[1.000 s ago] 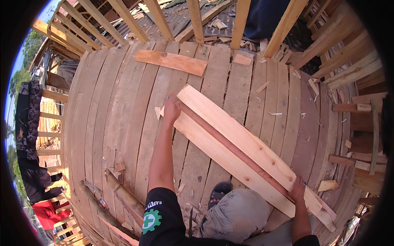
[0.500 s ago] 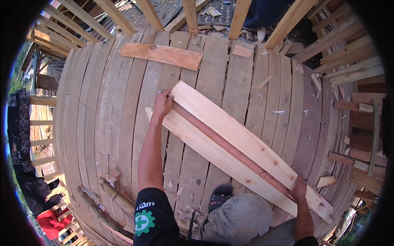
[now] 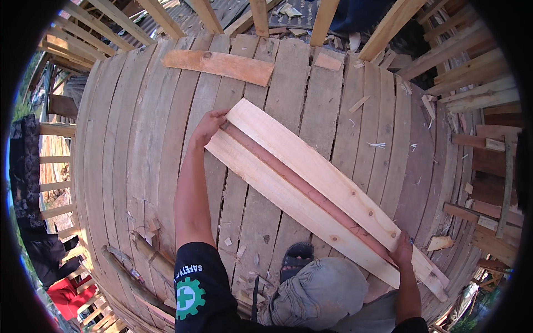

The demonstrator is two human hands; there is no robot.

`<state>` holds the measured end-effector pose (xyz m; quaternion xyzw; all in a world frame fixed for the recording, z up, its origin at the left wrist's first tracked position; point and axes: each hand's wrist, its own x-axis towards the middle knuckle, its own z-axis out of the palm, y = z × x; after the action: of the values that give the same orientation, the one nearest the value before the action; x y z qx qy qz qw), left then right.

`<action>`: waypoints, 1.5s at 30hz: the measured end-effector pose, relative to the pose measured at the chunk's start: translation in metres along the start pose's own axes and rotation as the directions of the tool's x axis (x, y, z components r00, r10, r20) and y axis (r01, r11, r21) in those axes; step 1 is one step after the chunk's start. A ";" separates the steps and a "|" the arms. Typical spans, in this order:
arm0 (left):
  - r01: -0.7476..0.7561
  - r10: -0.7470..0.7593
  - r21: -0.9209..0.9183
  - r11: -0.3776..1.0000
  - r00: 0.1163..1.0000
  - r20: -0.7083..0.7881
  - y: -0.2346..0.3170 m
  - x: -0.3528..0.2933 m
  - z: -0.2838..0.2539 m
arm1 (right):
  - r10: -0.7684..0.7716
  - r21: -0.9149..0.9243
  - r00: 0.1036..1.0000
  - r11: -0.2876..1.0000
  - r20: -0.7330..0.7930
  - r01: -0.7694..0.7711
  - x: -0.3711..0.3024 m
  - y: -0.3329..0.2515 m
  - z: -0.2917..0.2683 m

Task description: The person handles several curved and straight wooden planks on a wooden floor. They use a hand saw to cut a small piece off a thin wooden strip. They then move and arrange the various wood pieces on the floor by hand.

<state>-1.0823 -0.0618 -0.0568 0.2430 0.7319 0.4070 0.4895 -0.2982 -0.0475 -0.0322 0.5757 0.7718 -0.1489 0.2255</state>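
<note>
Two long pale boards, an upper pale board [image 3: 311, 161] and a lower pale board [image 3: 277, 200], lie side by side on a slant from far left to near right. A reddish board [image 3: 300, 181] shows in the gap between them, apparently beneath. My left hand [image 3: 210, 126] is closed at the far-left ends, its fingers on the upper board's corner. At the near-right part, my right hand [image 3: 402, 254] grips the upper board's edge, its fingertips by the gap. A short overhang of wood extends past the right hand.
A plank floor [image 3: 166, 139] spreads underneath. Farther off lie a reddish-brown board [image 3: 219, 66] and a small wood offcut [image 3: 328, 61]. Rough poles [image 3: 130, 275] are at the lower left. Slatted rails [image 3: 261, 16] edge the floor; my sandalled foot [image 3: 297, 258] is beside the boards.
My left hand has shifted a little left and away from me at the boards' far ends. The right hand keeps its grip almost in place. The whole view has tilted slightly.
</note>
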 end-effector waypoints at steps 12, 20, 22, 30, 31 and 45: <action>-0.127 -0.004 -0.265 0.956 0.896 -0.445 -0.041 -0.046 -0.056 | -0.009 -0.011 1.000 1.000 -0.021 0.009 0.000 -0.005 -0.004; -0.027 -0.080 -0.188 0.982 0.838 -0.540 -0.104 -0.152 0.062 | -0.032 0.076 0.996 0.996 -0.081 0.038 0.009 -0.028 -0.025; 0.082 -0.242 -0.389 0.918 0.891 -0.384 -0.131 -0.184 0.103 | -0.033 0.044 0.996 0.998 -0.078 0.037 0.022 -0.040 -0.037; 0.241 -0.396 -0.655 0.717 0.913 -0.098 -0.121 -0.212 0.204 | -0.070 0.043 0.983 0.996 -0.169 0.078 0.121 -0.042 -0.073; 0.221 -0.372 -0.674 0.704 0.925 -0.085 -0.120 -0.207 0.207 | -0.068 0.024 0.982 0.997 -0.176 0.074 0.133 -0.038 -0.078; 0.163 -0.320 -0.581 0.797 0.930 -0.178 -0.101 -0.197 0.215 | -0.166 0.233 0.865 0.923 -0.474 0.305 0.150 -0.092 -0.089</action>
<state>-0.8022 -0.1893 -0.0799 -0.0636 0.6657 0.5647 0.4836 -0.4375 0.0925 -0.0373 0.5220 0.8360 -0.1551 -0.0675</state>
